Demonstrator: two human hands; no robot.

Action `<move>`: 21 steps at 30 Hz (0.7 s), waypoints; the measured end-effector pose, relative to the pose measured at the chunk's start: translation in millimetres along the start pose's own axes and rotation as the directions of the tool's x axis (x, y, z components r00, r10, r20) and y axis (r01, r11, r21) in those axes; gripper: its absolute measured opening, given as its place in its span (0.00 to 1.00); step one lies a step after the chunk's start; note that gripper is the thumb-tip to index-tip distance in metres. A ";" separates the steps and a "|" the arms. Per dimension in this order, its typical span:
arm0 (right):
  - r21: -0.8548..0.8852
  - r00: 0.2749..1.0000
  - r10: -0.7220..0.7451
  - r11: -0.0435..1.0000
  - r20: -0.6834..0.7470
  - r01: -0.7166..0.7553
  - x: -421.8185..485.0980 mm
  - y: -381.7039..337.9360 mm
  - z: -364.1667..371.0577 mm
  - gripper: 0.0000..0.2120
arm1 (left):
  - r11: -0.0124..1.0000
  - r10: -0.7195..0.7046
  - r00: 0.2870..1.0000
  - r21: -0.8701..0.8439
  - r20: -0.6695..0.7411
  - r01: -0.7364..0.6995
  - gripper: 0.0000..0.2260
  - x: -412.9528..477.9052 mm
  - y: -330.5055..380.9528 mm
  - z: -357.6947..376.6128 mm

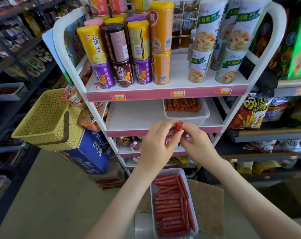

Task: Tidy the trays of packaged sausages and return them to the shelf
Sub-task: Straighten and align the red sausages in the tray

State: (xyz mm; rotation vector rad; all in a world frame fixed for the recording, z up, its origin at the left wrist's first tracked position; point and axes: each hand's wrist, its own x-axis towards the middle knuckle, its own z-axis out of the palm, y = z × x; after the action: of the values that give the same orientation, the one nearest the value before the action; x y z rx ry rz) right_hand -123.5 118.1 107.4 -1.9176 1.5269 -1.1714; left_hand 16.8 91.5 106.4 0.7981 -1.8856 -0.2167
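Sausage (180, 125) is pinched jointly by left hand (154, 144) and right hand (198, 145). Judged light, slick-wrapped, slightly bendable: grip mid-length. Lift loaded tray (151, 200) by both rims, level.

Bright, even light pours down from above onto the white rack (134, 116), and its shelves glow almost washed out. The price labels (117, 97) on the rack's front edge are bleached and unreadable. Left of the rack, the aisles (11, 49) sink into gloom. Only a faint shadow sits under the rack's top shelf. The wide lens bows the rack's posts outward, and everything far to either side stretches and smears. In front of the rack the left hand (156, 144) and right hand (196, 144) look soft, and the sausage (180, 125) pinched between them is a red blur. The cans (118, 49) on the rack carry a mild sheen.
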 end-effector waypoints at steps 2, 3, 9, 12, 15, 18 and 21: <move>0.008 0.998 0.054 0.998 0.031 -0.055 -5.7 11.5 4.3 0.13 | 0.991 -0.128 0.988 -0.033 0.087 0.131 0.15 -6.1 -7.7 3.3; 0.018 0.992 0.118 0.993 0.052 -0.119 -9.1 19.8 7.4 0.15 | 0.971 -0.222 0.964 -0.052 0.146 0.232 0.18 -11.1 -13.5 5.8; -0.001 0.815 0.544 0.832 0.200 -0.555 -60.4 114.5 36.1 0.37 | 0.746 -0.646 0.580 0.249 0.496 0.618 0.18 -83.2 -74.2 28.6; -0.136 0.716 0.655 0.754 0.241 -0.643 -96.3 178.2 64.6 0.29 | 0.656 -0.741 0.375 0.482 0.557 0.581 0.15 -152.9 -121.6 55.8; -0.212 0.645 0.694 0.716 0.319 -0.665 -127.9 230.5 99.5 0.26 | 0.628 -0.752 0.189 0.599 0.631 0.497 0.12 -220.9 -157.6 87.7; -0.280 0.659 0.668 0.744 0.346 -0.607 -147.7 273.2 138.6 0.27 | 0.687 -0.704 0.204 0.579 0.680 0.440 0.14 -270.4 -182.1 119.4; -0.403 0.695 0.646 0.754 0.316 -0.518 -156.4 315.6 177.8 0.26 | 0.732 -0.662 0.226 0.551 0.714 0.402 0.16 -306.2 -199.9 156.9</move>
State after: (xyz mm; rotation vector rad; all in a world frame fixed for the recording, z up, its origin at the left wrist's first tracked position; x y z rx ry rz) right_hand -168.5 136.8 -284.1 -1.4912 1.8987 -0.2142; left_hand 42.1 95.6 -290.6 1.8063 -2.5548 -1.0622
